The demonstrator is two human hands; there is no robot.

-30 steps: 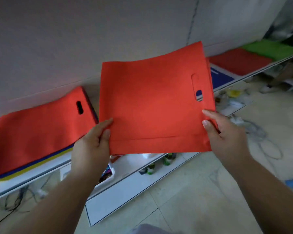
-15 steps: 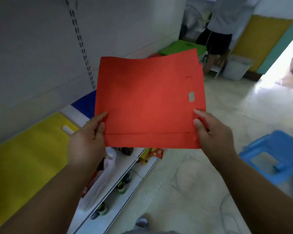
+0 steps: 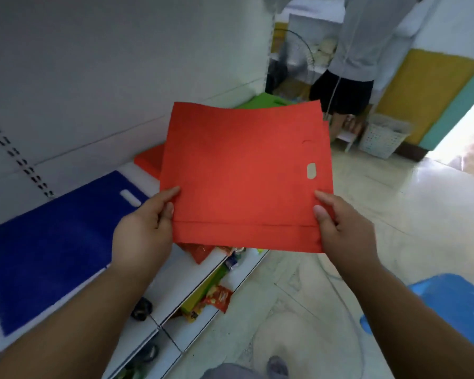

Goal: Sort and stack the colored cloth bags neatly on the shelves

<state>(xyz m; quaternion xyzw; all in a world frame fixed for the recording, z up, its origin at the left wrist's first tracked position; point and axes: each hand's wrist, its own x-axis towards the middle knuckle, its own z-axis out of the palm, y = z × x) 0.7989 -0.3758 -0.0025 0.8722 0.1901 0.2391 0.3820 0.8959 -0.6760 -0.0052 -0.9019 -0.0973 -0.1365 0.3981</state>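
- Red non-woven cloth bag [image 3: 244, 176]: being held flat in the air above the shelf edge and floor, die-cut handle slot toward the right, folded hem along the near edge; edge of a second red layer peeking out at the right side.
- Left hand [image 3: 143, 236]: pinching the bag's near-left corner, thumb lying on top, remaining fingers hidden beneath the fabric.
- Right hand [image 3: 345, 231]: pinching the bag's near-right corner the same way, thumb on top, fingers curling under.
- Blue cloth bag [image 3: 52, 242]: lying flat on the white shelf [image 3: 137, 170], at the left, handle slot toward the far end.
- Red bag stack [image 3: 148, 162]: resting on the same shelf just beyond the blue one, partly hidden behind the held bag.
- Green cloth bags [image 3: 257, 101]: lying farther along the shelf, mostly hidden by the held bag.
- Snack packets [image 3: 216, 296]: sitting on the lower shelf level below the held bag.
- Blue plastic stool [image 3: 454, 310]: standing on the tiled floor at the lower right.
- White laundry basket [image 3: 382, 135]: standing on the floor at the far right, beside a second person [image 3: 348, 86] in dark shorts.
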